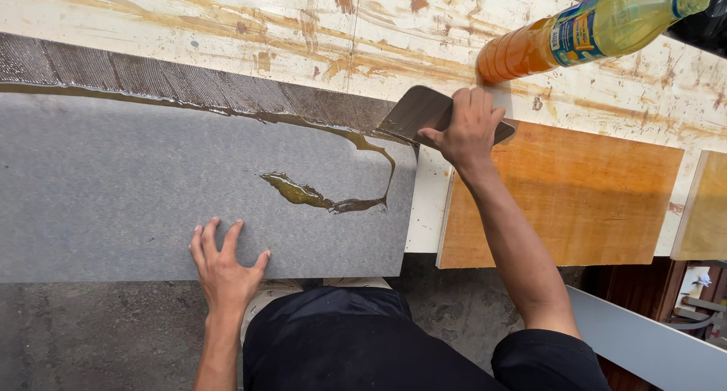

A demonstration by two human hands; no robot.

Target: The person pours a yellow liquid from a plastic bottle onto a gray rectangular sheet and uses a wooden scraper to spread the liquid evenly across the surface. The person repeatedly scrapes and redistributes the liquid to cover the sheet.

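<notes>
Your left hand [226, 270] lay flat, fingers spread, on the near edge of the grey board [136, 186], its grip holding nothing. Your right hand [468, 127] had its grip closed on the flat scraper [418, 112] at the board's far right corner, by the brown glue streak [318, 196]. An orange bottle [591, 29] lay on the stained surface [303, 28] beyond

Probably a workshop: a glue-stained workbench [303, 28], wooden boards [575, 194], and a bare concrete floor [91, 330].
</notes>
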